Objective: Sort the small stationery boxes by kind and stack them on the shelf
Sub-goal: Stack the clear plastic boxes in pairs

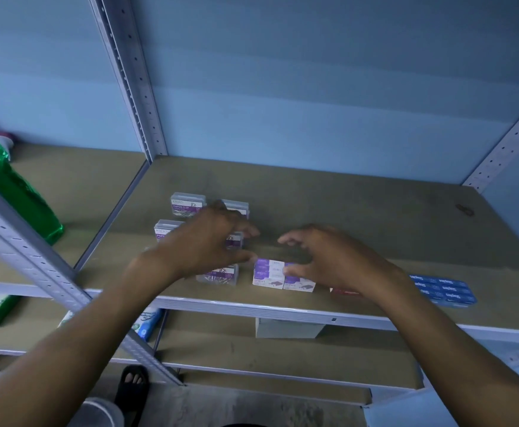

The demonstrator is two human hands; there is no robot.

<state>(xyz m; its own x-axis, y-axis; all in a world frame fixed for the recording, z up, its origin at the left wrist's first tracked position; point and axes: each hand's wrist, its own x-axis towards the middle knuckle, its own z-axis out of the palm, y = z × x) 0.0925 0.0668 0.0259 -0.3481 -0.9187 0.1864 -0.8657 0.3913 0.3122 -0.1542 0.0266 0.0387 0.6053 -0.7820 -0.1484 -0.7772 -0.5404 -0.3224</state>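
I see both hands over the shelf. My left hand hovers with fingers spread above the clear paper-clip boxes, holding nothing. My right hand curls loosely, fingers open, touching the purple-and-white staple boxes near the front edge. Blue boxes lie further right.

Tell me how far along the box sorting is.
Mostly grouped. Done: blue staple boxes stacked at the right; clear paper clip boxes gathered at the left, though spread rather than stacked. In hand: the right hand rests on the purple-and-white boxes; the left hand hovers over the clip boxes, open. Left: stack the clip boxes; place the red box.
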